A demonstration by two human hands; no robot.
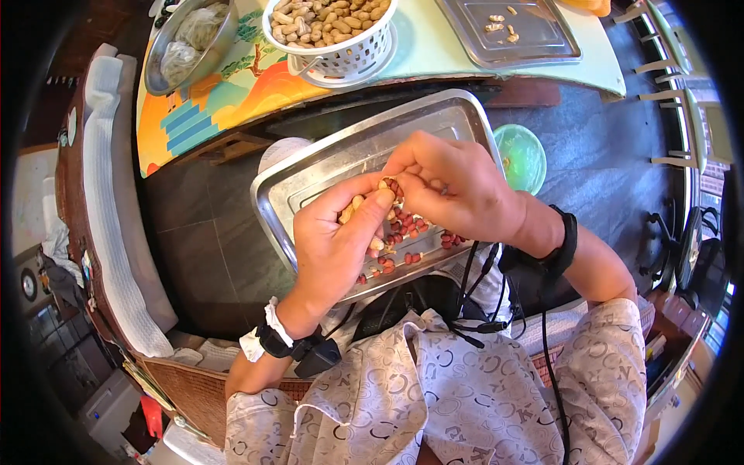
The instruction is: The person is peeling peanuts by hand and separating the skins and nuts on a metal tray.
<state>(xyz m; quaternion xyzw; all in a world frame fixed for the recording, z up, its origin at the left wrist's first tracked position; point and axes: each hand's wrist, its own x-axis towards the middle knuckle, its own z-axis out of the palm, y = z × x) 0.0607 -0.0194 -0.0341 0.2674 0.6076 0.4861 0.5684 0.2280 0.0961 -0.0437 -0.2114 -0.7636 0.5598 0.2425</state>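
Between my fingertips is an opened peanut pod (390, 185), with red-skinned kernels showing in its shell. My left hand (340, 229) grips it between thumb and forefinger and also keeps several whole peanuts (351, 210) in its palm. My right hand (456, 189) pinches the same pod from the other side; its curled fingers hide part of the grip. Below both hands lies a metal tray (325, 154), tilted in view, over my lap. Loose red peanut kernels (407, 225) are scattered on its near side, partly hidden by my hands.
A white perforated basket (343, 61) heaped with unshelled peanuts stands on the table (424, 55) ahead. To its left is a metal bowl (224, 43) holding plastic bags; to its right, another metal tray (523, 46) with a few peanuts. A green bowl (526, 160) sits beyond my right hand. Black cables (482, 290) hang near my lap.
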